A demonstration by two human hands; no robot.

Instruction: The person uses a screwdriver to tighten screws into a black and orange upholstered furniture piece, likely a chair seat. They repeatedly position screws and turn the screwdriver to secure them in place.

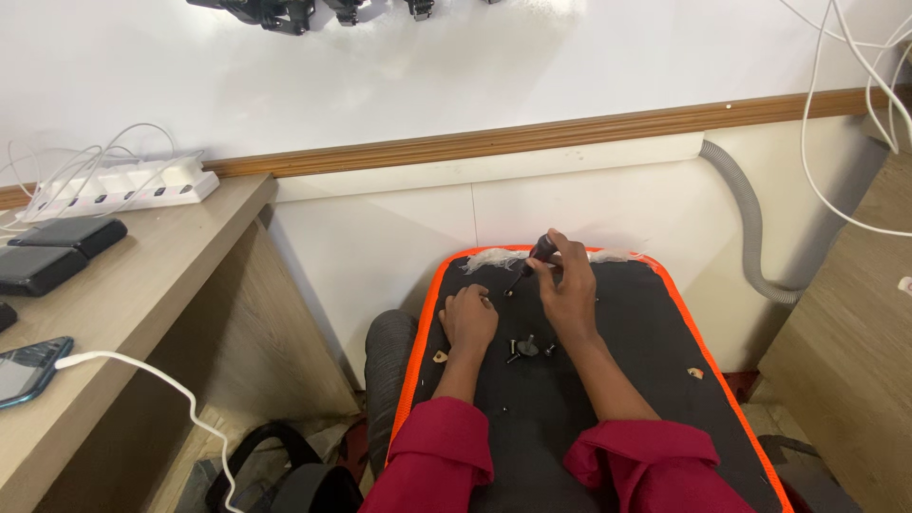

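Right hand (570,285): fingers closed around small dark screwdriver (532,258), held above far half of black orange-edged pad (655,361). Long axis tilted, tip down-left toward left hand (468,318). Left hand: fist curled, resting on pad, contents not discernible. Loose dark screws (525,350) on pad, nearer right wrist.

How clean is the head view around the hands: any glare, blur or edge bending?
Head view: even, soft light; mild glare on the white wall; the right hand and screwdriver fairly sharp; small screws barely resolved; edges bowed by the wide lens.
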